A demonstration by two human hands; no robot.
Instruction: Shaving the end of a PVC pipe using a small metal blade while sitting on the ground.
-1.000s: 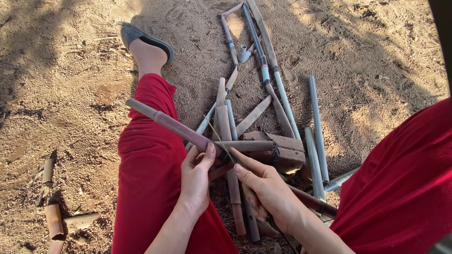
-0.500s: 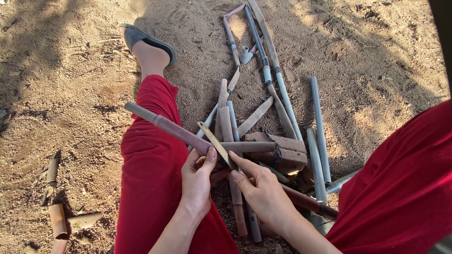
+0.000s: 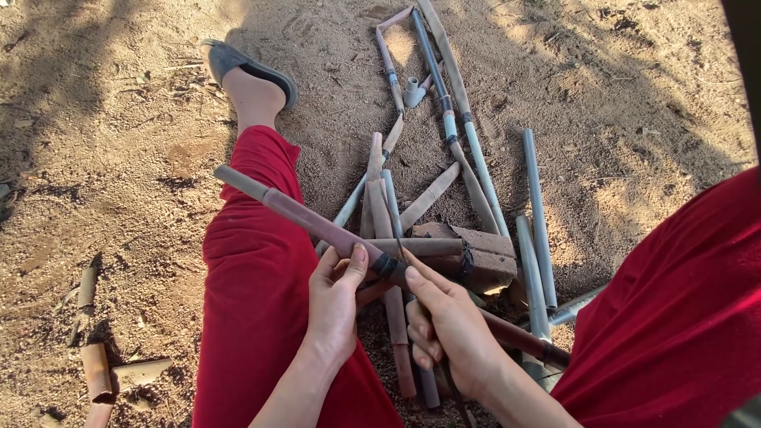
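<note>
Since half a second ago the thin pale sliver that was standing between my thumbs has gone from sight, and my right hand [image 3: 448, 329] is now sliding up against the dark band [image 3: 386, 265] on the long stick [image 3: 317, 226], thumb pressed to it. To my eye, this means I am moving from holding the sliver to working it in at the band, though the blade or strip itself is too thin to tell.

My left hand [image 3: 333, 305] is gripping the stick from below, fingers curled round it and thumb laid along the top, just beside the band. My right hand is clenching round the lower run of the same stick, and a dark thin thing is poking out under its wrist; I cannot tell what it is.

The stick is lying slantwise across my red trouser leg [image 3: 254, 301], smooth and reddish-brown with a greyer tip toward the upper left. Beneath it a chunky brown block [image 3: 483, 257] is resting on the sand [image 3: 119, 119], with a heap of cut cane lengths [image 3: 444, 119] fanning away, grey-blue and tan, jointed like bamboo. Curled bark scraps [image 3: 99, 372] are lying at the lower left, and my foot in a grey sandal [image 3: 250, 67] is stretching out ahead.
</note>
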